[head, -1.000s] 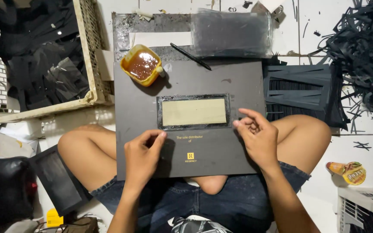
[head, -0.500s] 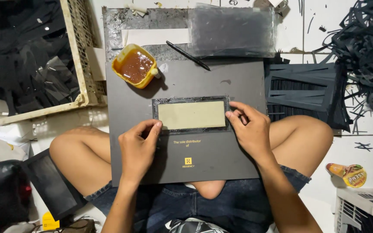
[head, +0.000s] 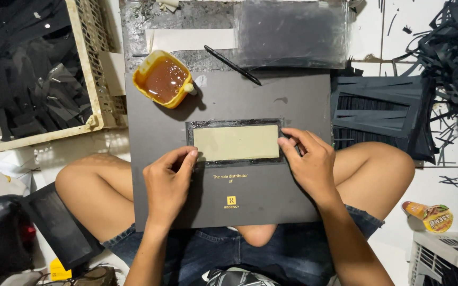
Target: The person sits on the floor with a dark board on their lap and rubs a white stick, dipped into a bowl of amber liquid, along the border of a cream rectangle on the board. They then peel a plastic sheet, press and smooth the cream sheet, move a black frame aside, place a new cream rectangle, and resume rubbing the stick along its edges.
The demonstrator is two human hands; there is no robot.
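A large dark grey card sheet [head: 271, 106] is laid across the bare knees of a seated person, filling the middle of the view. At its centre a rectangular window [head: 236, 142] is cut, edged by a glossy dark border, through which a pale tan surface is seen. Small gold print is carried just below the window, at 6 o'clock from it.

The left hand [head: 168, 182] is pressed flat on the sheet at 8 o'clock from the window, with its fingertips [head: 191, 154] touching the window's lower left corner; nothing is clasped in it, the fingers being laid out loosely. The right hand [head: 308, 161] is set at 3 o'clock from the window, its fingertips [head: 284, 142] pressed on the right border; it too is open, with nothing gripped.

At 11 o'clock from the window, a yellow cup of brown glue [head: 164, 79] is stood on the sheet's upper left corner. A thin black stick [head: 232, 64] is laid slantwise at 12 o'clock, crossing the sheet's top edge. Beyond it a clear plastic packet [head: 291, 33] is seen. A pale lattice crate [head: 86, 69] filled with black offcuts lies at 10 o'clock, stacked black card frames [head: 382, 111] at 2 o'clock, and a small yellow packet [head: 430, 216] on the floor at 4 o'clock.
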